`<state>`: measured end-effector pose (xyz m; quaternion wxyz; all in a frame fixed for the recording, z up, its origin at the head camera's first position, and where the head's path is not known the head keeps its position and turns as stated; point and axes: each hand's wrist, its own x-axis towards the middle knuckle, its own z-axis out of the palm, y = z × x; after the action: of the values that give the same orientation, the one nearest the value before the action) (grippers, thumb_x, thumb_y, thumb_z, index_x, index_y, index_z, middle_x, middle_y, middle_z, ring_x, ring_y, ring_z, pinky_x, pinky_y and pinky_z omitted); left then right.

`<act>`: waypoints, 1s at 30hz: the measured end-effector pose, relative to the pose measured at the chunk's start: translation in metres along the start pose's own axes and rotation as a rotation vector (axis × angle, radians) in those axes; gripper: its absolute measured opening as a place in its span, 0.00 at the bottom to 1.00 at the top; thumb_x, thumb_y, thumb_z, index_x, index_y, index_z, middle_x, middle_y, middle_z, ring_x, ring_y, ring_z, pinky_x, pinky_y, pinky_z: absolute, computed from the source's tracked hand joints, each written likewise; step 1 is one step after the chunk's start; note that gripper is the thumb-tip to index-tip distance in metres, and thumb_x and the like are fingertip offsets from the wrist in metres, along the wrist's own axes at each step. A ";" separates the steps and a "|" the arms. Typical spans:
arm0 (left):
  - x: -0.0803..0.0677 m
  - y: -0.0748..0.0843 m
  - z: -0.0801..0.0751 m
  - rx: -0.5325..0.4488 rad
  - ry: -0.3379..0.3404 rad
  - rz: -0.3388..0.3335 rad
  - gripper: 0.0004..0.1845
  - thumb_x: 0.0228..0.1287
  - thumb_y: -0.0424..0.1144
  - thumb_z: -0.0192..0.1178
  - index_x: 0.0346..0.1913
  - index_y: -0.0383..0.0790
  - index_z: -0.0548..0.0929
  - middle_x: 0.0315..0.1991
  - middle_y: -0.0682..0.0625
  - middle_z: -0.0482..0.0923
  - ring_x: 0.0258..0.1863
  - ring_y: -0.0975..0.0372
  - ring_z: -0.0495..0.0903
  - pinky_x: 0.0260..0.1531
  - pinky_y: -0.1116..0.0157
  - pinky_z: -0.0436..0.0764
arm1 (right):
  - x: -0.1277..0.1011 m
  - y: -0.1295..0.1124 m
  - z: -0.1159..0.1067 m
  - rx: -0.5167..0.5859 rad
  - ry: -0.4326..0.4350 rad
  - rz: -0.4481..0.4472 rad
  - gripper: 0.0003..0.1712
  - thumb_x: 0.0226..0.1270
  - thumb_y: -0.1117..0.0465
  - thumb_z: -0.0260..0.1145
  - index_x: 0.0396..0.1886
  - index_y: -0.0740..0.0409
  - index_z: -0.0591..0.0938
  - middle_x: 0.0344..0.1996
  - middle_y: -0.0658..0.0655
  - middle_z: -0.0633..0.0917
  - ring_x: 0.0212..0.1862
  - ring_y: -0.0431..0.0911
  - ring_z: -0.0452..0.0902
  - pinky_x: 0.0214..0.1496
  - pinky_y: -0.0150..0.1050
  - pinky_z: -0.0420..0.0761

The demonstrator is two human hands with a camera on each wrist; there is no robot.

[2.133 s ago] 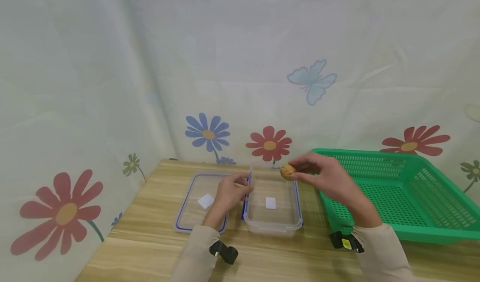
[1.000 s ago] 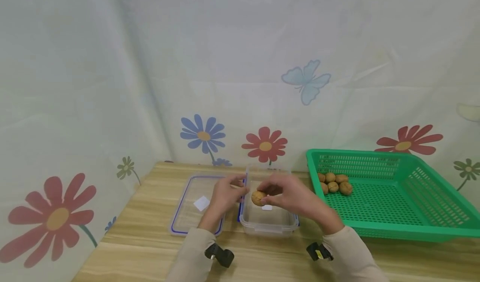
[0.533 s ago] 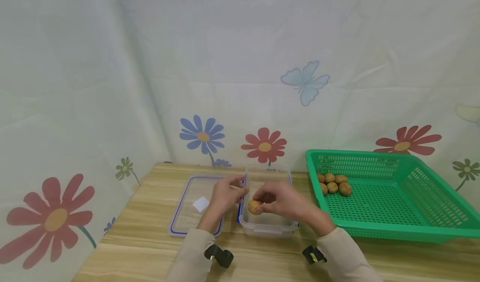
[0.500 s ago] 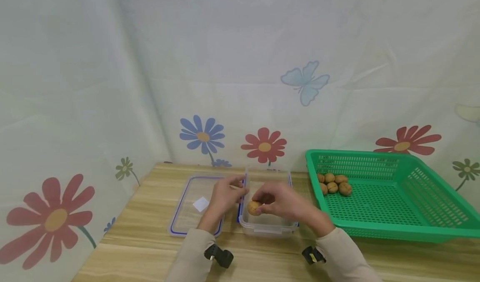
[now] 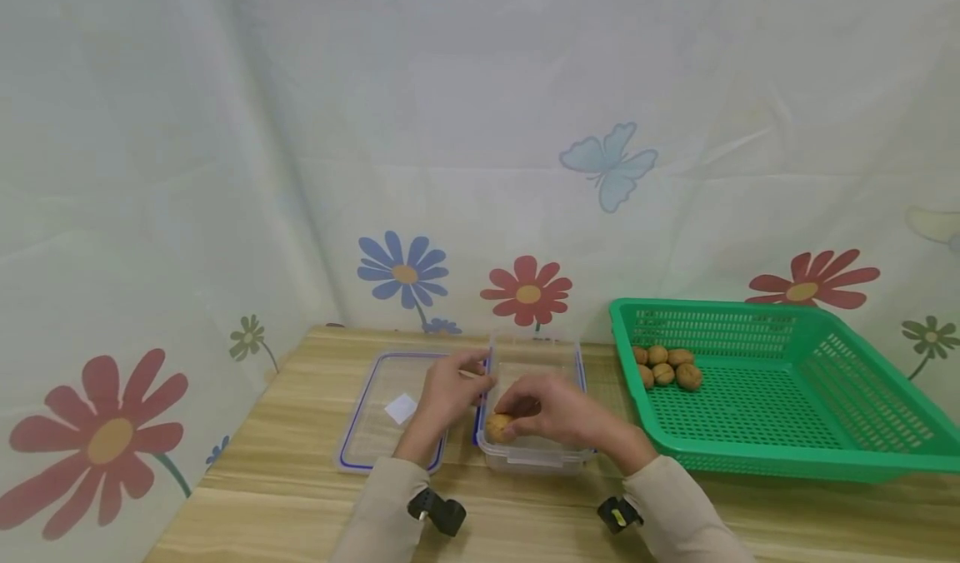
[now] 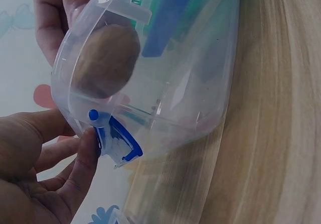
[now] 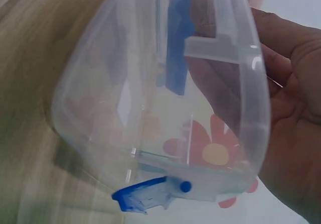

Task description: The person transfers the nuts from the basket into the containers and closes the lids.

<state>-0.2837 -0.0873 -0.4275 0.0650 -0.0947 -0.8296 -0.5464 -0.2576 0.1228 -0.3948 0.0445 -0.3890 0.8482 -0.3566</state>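
A clear plastic food container [image 5: 534,458] with blue side latches stands uncovered on the table. My left hand [image 5: 453,384] holds its left rim, with fingers [image 6: 83,158] beside a blue latch [image 6: 118,138] in the left wrist view. My right hand [image 5: 555,413] pinches a walnut [image 5: 498,428] at the container's near left corner. Through the clear wall, the left wrist view shows that walnut low inside the rim. In the right wrist view my right hand [image 7: 293,98] reaches over the rim, and the walnut cannot be made out there.
Left of the container lies its clear lid [image 5: 375,413] with a blue seal and a white label, partly behind my left forearm. A green plastic basket [image 5: 787,456] stands on the right, with several walnuts [image 5: 663,369] in its left corner. A flowered curtain [image 5: 465,130] hangs behind the table.
My right hand has carried the walnut left from beside the basket, then down and toward me into the container's near left corner. My left hand has stayed on the rim.
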 end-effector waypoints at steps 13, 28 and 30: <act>0.001 0.001 -0.001 0.034 -0.011 0.004 0.24 0.65 0.27 0.71 0.64 0.29 0.84 0.43 0.40 0.87 0.26 0.59 0.87 0.26 0.65 0.89 | 0.001 0.004 0.004 0.057 -0.041 0.034 0.10 0.67 0.66 0.78 0.47 0.58 0.91 0.42 0.49 0.90 0.45 0.40 0.87 0.50 0.31 0.87; 0.001 0.001 0.000 0.024 -0.005 -0.001 0.24 0.64 0.27 0.72 0.63 0.29 0.84 0.42 0.40 0.87 0.26 0.58 0.88 0.26 0.64 0.89 | 0.001 0.003 0.008 0.043 -0.098 0.072 0.06 0.72 0.69 0.73 0.46 0.60 0.91 0.42 0.51 0.91 0.44 0.38 0.83 0.52 0.35 0.86; 0.001 0.000 0.000 0.026 -0.008 -0.002 0.24 0.64 0.27 0.72 0.63 0.29 0.84 0.42 0.40 0.87 0.26 0.57 0.88 0.26 0.63 0.90 | 0.002 0.003 0.008 0.040 -0.099 0.074 0.06 0.72 0.69 0.73 0.46 0.60 0.91 0.42 0.52 0.91 0.44 0.37 0.83 0.52 0.34 0.86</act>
<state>-0.2845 -0.0872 -0.4269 0.0626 -0.0952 -0.8369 -0.5354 -0.2576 0.1182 -0.4028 0.1072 -0.3734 0.8516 -0.3520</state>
